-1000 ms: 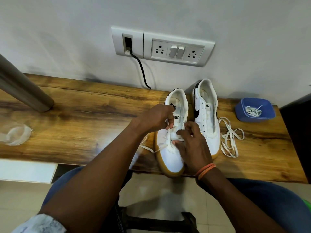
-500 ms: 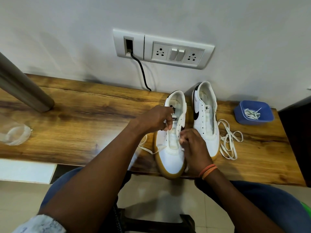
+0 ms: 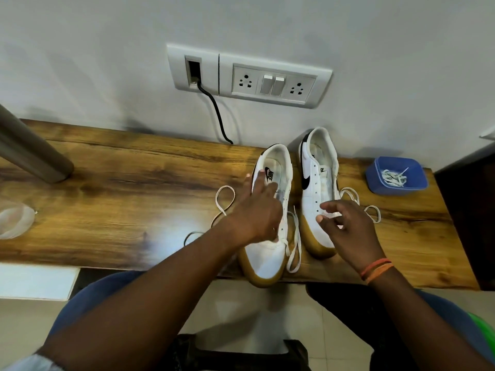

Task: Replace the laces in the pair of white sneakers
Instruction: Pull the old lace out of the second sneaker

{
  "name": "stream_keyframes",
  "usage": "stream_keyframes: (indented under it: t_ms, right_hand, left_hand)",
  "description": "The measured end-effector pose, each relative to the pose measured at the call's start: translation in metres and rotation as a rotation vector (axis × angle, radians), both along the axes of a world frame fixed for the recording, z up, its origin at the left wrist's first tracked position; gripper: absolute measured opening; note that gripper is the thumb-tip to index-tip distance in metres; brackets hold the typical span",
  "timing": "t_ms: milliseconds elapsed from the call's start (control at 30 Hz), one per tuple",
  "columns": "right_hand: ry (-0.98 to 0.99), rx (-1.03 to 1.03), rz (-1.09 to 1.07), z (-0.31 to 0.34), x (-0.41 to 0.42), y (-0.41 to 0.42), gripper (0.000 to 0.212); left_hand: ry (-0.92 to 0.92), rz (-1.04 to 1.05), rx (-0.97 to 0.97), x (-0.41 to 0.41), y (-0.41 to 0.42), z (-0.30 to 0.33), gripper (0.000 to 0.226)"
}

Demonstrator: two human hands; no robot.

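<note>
Two white sneakers with gum soles stand side by side on the wooden table (image 3: 107, 210). The left sneaker (image 3: 267, 254) has a white lace (image 3: 224, 200) through its lower eyelets. The lace's ends lie loose on both sides of the shoe. My left hand (image 3: 257, 212) rests on this sneaker with straight fingers reaching to its tongue. The right sneaker (image 3: 318, 167) shows bare eyelets. My right hand (image 3: 348, 228) hovers over its toe with loosely bent fingers, holding nothing I can make out. Another loose lace (image 3: 373, 212) lies beside that shoe, partly hidden by my right hand.
A blue bowl (image 3: 396, 187) with laces in it stands at the back right. A dark cabinet (image 3: 466, 210) borders the table's right end. At the left are a grey post (image 3: 32, 156) and a clear plastic piece (image 3: 14, 220). A black cable (image 3: 214, 111) hangs from the wall socket panel (image 3: 246, 76).
Both hands let go of the lace over the left sneaker. My left hand now lies flat on that shoe, and my right hand moved right, over the right sneaker's toe.
</note>
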State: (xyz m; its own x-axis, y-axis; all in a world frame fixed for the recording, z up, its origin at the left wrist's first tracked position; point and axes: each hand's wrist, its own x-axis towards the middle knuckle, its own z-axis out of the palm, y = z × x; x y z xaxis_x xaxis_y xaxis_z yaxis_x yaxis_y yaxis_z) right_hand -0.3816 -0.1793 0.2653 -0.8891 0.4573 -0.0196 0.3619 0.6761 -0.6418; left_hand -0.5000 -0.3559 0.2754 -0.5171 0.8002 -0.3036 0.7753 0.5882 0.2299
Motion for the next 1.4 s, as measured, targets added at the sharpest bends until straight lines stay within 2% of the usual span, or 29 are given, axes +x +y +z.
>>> stream_keyframes:
  t_ms: [67, 100, 167, 300, 367, 500, 667, 833, 933, 1000, 1133, 1267, 1400]
  right_hand:
    - [-0.016, -0.023, 0.016, -0.002, -0.006, -0.007, 0.005]
    - [-0.036, -0.043, 0.037, -0.004, -0.011, -0.013, 0.005]
    - [-0.095, -0.057, 0.079, -0.011, -0.024, -0.027, 0.017]
    - [-0.179, -0.096, 0.038, -0.023, -0.039, -0.046, 0.024]
    - [-0.226, -0.023, 0.043, -0.023, -0.04, -0.046, 0.028]
    - [-0.182, 0.137, 0.139, -0.021, -0.04, -0.048, 0.023]
    - [-0.183, 0.069, 0.18, -0.024, -0.044, -0.044, 0.016]
    - [-0.161, -0.019, 0.175, -0.024, -0.045, -0.043, 0.022]
    - [-0.175, -0.041, 0.189, -0.023, -0.046, -0.042, 0.02]
    - [-0.181, -0.06, 0.196, -0.023, -0.046, -0.042, 0.021]
    - [-0.181, -0.064, 0.203, -0.023, -0.046, -0.041, 0.021]
    - [-0.197, -0.069, 0.215, -0.022, -0.047, -0.038, 0.018]
    - [-0.207, -0.091, 0.193, -0.024, -0.048, -0.038, 0.02]
  left_hand:
    - [0.067, -0.001, -0.008, 0.007, 0.002, -0.004, 0.037]
    - [0.092, 0.014, -0.005, 0.009, 0.003, -0.004, 0.036]
    - [0.121, 0.032, -0.003, 0.01, 0.004, -0.004, 0.031]
    - [0.209, 0.037, 0.073, 0.013, 0.003, -0.011, 0.024]
    - [0.22, 0.038, 0.119, 0.015, 0.002, -0.012, 0.027]
    - [0.151, -0.011, 0.07, 0.007, -0.006, -0.006, 0.04]
    - [0.062, 0.019, -0.048, -0.016, -0.023, 0.005, 0.036]
    - [-0.051, 0.031, 0.1, -0.011, -0.016, 0.009, 0.032]
    - [-0.081, 0.032, 0.066, 0.004, -0.007, -0.002, 0.04]
    - [-0.069, 0.056, 0.073, 0.007, -0.005, -0.009, 0.03]
    - [-0.188, 0.081, 0.118, -0.001, -0.005, -0.009, 0.01]
    - [-0.309, 0.004, 0.088, -0.019, -0.013, 0.006, 0.002]
    - [-0.275, 0.095, 0.169, -0.028, -0.019, 0.007, 0.006]
